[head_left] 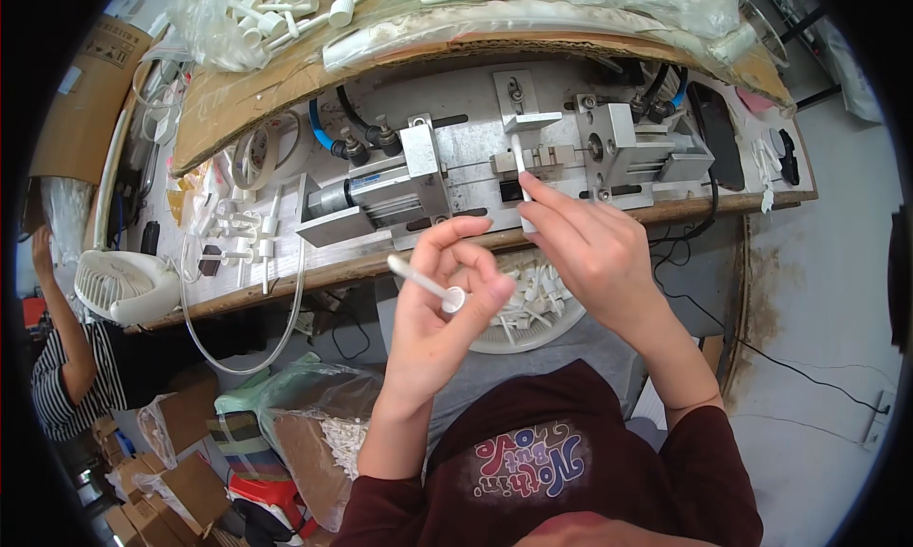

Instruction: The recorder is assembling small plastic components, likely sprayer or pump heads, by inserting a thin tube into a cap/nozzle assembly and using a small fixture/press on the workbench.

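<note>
My left hand point(445, 304) holds a small white plastic tube with a round cap point(425, 284), raised in front of the bench edge. My right hand point(580, 243) pinches another white tube point(520, 171) that stands in the metal fixture point(537, 152) of a pneumatic press machine point(495, 162) on the bench. A white bowl point(556, 328) with several white plastic parts rests on my lap below both hands.
Clear bags of white tubes point(285, 14) lie on a cardboard shelf point(257, 100) at the back. A small white fan point(119, 285) and tape rolls point(271, 152) sit at left. A black phone point(720, 133) lies at right. Another person's arm point(62, 333) shows far left. Bags and boxes point(190, 452) crowd the floor.
</note>
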`<action>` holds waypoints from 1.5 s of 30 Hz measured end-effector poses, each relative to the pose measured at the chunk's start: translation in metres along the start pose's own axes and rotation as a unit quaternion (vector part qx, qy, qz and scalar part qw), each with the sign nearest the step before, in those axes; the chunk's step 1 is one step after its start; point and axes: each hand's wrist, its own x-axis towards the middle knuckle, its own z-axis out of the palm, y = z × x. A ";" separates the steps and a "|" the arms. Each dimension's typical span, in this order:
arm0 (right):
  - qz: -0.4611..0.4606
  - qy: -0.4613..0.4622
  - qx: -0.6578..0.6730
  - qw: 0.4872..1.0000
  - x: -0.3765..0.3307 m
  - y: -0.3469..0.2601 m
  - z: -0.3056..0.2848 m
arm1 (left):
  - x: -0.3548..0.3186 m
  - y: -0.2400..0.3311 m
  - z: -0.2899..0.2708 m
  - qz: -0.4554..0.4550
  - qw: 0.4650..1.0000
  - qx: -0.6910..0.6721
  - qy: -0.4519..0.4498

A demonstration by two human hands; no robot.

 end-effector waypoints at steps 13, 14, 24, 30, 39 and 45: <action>-0.014 -0.079 -0.053 0.995 0.018 -0.006 -0.013 | -0.007 -0.003 -0.002 0.109 0.980 0.166 0.008; -0.011 -0.086 -0.047 0.995 0.021 -0.005 -0.016 | -0.010 0.001 -0.001 0.119 0.971 0.206 0.016; 0.001 0.087 -0.035 0.996 0.135 0.045 -0.052 | 0.005 -0.002 -0.002 0.316 0.845 0.430 0.044; 0.070 -0.055 -0.039 0.995 0.177 0.075 -0.028 | 0.033 -0.016 0.008 0.392 0.737 0.548 0.046; -0.070 -0.055 -0.103 0.991 0.178 0.075 -0.024 | 0.046 -0.029 0.013 0.367 0.655 0.660 0.028; -0.137 -0.067 -0.118 0.981 0.188 0.089 -0.021 | 0.051 -0.019 0.019 0.343 0.650 0.678 0.013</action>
